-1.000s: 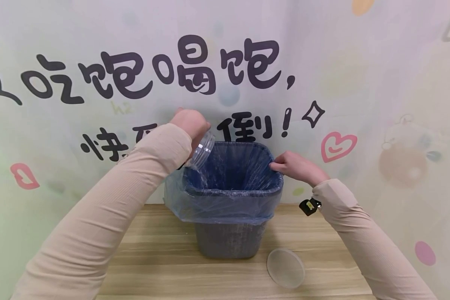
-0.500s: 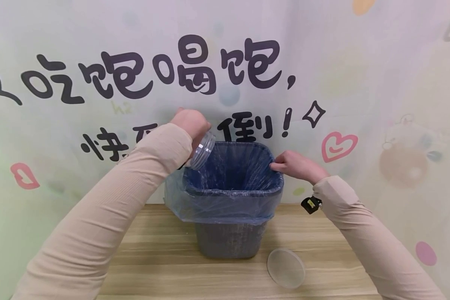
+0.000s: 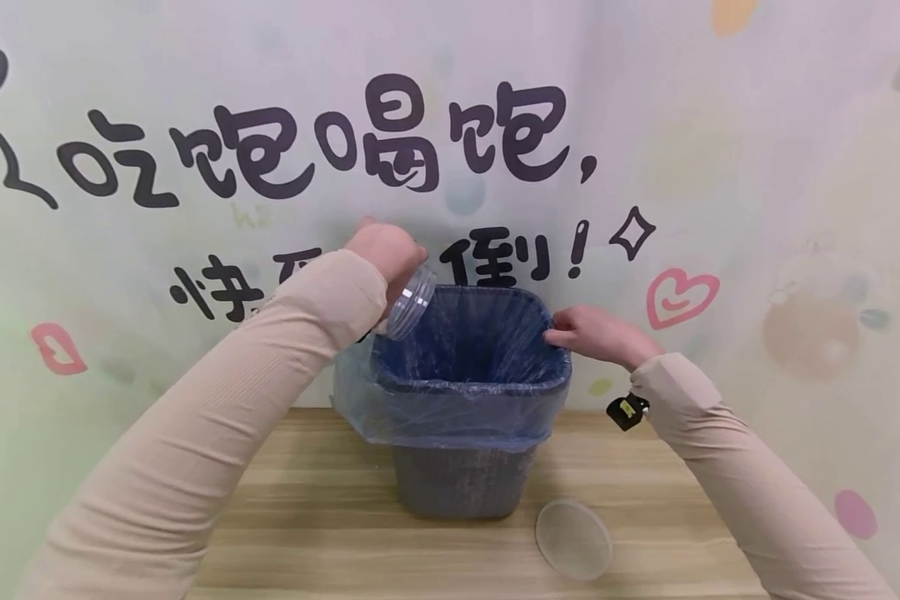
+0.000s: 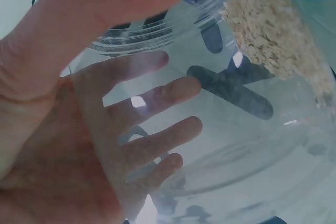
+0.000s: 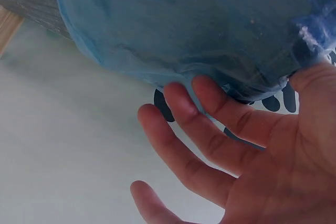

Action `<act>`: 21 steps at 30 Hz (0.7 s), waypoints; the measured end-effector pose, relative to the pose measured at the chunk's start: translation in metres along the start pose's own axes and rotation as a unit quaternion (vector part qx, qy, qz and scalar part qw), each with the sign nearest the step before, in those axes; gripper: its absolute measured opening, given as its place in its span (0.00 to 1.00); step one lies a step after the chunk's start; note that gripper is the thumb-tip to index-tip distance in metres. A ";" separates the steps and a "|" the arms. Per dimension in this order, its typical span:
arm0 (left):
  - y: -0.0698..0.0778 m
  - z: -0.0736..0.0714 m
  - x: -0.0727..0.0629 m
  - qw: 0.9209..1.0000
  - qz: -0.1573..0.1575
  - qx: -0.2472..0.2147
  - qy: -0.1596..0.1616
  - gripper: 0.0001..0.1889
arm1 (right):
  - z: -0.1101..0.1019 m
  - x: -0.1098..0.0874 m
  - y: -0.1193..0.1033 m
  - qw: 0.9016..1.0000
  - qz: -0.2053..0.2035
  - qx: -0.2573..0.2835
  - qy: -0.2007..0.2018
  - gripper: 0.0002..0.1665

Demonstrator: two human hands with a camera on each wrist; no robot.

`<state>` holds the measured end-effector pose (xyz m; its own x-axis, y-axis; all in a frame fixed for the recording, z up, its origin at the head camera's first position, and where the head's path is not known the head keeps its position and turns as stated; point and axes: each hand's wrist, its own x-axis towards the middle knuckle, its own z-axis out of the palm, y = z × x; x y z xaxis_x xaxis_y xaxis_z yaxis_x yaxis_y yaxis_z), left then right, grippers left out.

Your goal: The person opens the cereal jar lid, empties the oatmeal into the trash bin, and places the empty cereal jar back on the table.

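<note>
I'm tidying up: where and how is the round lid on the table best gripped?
I'd pinch the round lid at opposite edges of its rim, coming from above and the right: it lies flat on the table, looks thin, and the bin stands beyond its left side.

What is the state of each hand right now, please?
Left hand: closed around the tilted clear jar, which has pale flakes inside.
Right hand: holding the bin by its rim.
</note>
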<state>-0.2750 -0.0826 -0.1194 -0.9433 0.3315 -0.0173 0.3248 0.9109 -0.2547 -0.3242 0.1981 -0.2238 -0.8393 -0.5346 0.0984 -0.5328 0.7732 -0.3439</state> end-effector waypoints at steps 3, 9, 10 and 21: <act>0.001 0.002 -0.001 0.998 0.025 0.054 0.015 0.41 | 0.001 -0.001 0.001 1.000 -0.003 0.003 0.001 0.16; 0.002 0.002 0.000 0.996 0.034 0.084 0.022 0.47 | 0.000 0.000 -0.001 1.000 -0.012 0.007 -0.003 0.15; 0.002 0.002 0.001 0.996 0.035 0.080 0.023 0.45 | 0.000 0.001 -0.001 1.000 -0.013 0.006 -0.003 0.15; 0.001 0.004 -0.004 0.993 0.048 0.098 0.050 0.43 | 0.001 -0.001 0.000 1.000 -0.002 0.007 0.000 0.15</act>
<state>-0.2715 -0.0841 -0.1235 -0.8942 0.4455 0.0437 0.3833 0.8123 -0.4395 -0.3233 0.1982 -0.2249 -0.8376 -0.5372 0.0990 -0.5339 0.7670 -0.3559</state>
